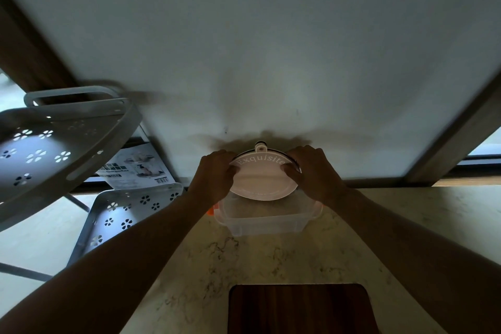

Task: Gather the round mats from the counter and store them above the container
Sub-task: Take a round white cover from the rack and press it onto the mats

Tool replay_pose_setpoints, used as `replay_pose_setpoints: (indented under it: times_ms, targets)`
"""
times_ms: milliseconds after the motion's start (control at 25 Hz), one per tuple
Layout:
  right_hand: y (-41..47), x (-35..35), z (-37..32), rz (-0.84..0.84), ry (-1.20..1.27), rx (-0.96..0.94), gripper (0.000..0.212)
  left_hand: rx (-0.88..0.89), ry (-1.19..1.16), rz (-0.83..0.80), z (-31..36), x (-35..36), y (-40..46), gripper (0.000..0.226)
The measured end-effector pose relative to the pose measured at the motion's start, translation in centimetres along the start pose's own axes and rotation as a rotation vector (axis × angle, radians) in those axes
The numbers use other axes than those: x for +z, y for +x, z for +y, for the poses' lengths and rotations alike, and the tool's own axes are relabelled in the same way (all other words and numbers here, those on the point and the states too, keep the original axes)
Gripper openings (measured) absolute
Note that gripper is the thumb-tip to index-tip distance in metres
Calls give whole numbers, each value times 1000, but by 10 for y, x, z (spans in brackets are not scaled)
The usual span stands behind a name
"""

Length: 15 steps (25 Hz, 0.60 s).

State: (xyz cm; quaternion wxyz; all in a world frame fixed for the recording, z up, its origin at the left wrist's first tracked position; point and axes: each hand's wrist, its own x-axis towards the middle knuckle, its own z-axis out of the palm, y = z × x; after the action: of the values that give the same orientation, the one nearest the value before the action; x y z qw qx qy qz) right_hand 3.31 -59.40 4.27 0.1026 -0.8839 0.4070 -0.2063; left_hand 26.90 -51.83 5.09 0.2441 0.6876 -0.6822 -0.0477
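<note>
1. The marble counter (406,225) spreads beneath the clear container (267,221), which sits at the back near the wall.
2. Left of the container stands a grey perforated rack (54,149).
3. Nearer me than the container lies a dark wooden board (299,309).
4. The round mats (264,180), white one facing me, are just above the container's far edge.
5. My left hand (214,175) and right hand (314,171) pinch the stack's opposite edges.

rack (54,144): grey, flower cutouts, standing left, upper tray tilting in view
lower tray (127,214): sitting just under it
box (135,168): printed, leaning behind rack
board (298,309): dark wood, lying near edge
wall (271,49): white, filling back
</note>
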Motion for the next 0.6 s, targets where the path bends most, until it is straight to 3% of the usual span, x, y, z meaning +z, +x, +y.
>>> replay_pose_setpoints:
  times_ms: [320, 600]
  targets:
    - [-5, 6, -1, -28, 2, -14, 26, -66, -14, -46, 1, 10, -7, 22]
    - [-9, 5, -5, 5, 65, 20, 23, -9, 30, -58, 2, 3, -7, 24]
